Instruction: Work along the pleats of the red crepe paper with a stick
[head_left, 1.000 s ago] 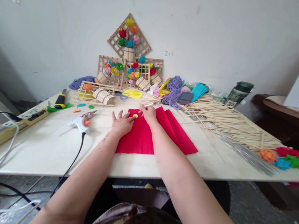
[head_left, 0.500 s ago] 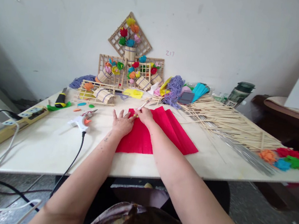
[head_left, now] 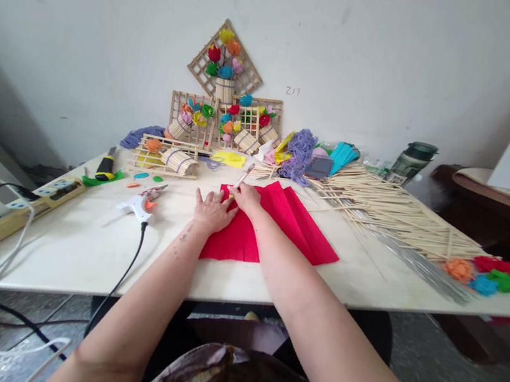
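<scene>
- We laid our left hand [head_left: 214,210] palm down with its fingers spread apart, partly on the left edge of the red crepe paper [head_left: 232,244].
- We had our right hand [head_left: 247,197] closed around a slim pen [head_left: 242,176], its upper end pointing to the far side; its tip was hidden from us.
- Between both hands, at the fingertips, we saw a bit of a small yellow piece [head_left: 231,196] on the paper; the rest was covered.
- The red paper lay near the middle of the white worktop [head_left: 167,267], its right part in overlapping folds.
- To the left of it we had a white hot glue gun [head_left: 140,204], and just beyond that blue, green and orange cutouts.
- Farther left we saw a black-and-yellow utility knife [head_left: 106,167] on a green strip, near a yellow power strip [head_left: 23,220].
- At the far side we had lattice panels with colourful flowers and stick-built pots, the topmost panel [head_left: 251,78] set cornerwise against the wall.
- To the right we saw purple yarn [head_left: 299,153], many thin wooden sticks [head_left: 405,210], a dark green bottle [head_left: 412,163] and, near the right edge, an orange flower [head_left: 458,270].
</scene>
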Tool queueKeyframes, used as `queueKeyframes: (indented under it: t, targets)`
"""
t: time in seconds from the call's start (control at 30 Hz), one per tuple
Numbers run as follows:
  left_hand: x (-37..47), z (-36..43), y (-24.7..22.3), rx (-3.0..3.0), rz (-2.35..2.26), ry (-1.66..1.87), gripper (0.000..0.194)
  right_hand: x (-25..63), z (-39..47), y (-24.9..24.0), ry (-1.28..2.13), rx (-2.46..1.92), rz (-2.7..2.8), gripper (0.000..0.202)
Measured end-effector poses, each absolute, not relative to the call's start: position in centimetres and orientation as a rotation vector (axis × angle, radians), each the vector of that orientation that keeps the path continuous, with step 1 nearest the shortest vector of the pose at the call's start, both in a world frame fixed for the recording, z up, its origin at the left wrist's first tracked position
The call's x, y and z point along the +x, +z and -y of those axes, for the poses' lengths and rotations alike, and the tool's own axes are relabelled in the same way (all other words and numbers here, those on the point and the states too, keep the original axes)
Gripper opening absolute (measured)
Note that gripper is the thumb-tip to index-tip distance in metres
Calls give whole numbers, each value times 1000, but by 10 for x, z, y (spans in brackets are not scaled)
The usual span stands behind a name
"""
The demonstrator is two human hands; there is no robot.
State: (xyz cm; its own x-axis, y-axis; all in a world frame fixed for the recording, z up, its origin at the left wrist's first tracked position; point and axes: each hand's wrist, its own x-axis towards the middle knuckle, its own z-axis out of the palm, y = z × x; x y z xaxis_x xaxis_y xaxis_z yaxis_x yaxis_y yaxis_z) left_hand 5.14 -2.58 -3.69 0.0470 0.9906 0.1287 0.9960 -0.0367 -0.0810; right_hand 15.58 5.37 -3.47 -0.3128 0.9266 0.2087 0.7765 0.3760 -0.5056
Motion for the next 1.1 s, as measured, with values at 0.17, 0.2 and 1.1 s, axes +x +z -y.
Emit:
queueKeyframes:
  t: [0.17,0.2,1.1]
  targets:
    - [52,27,-37,-2159,2094,-28,62,152,-50,-32,428,-1526,2190,44]
    - [52,27,-37,-2158,2097,-27,62,152,-50,-31,428,-1539,2193,44]
    - [55,27,-36,-2171,2141,-13,64,146,-49,-30,335,-1575,2235,41]
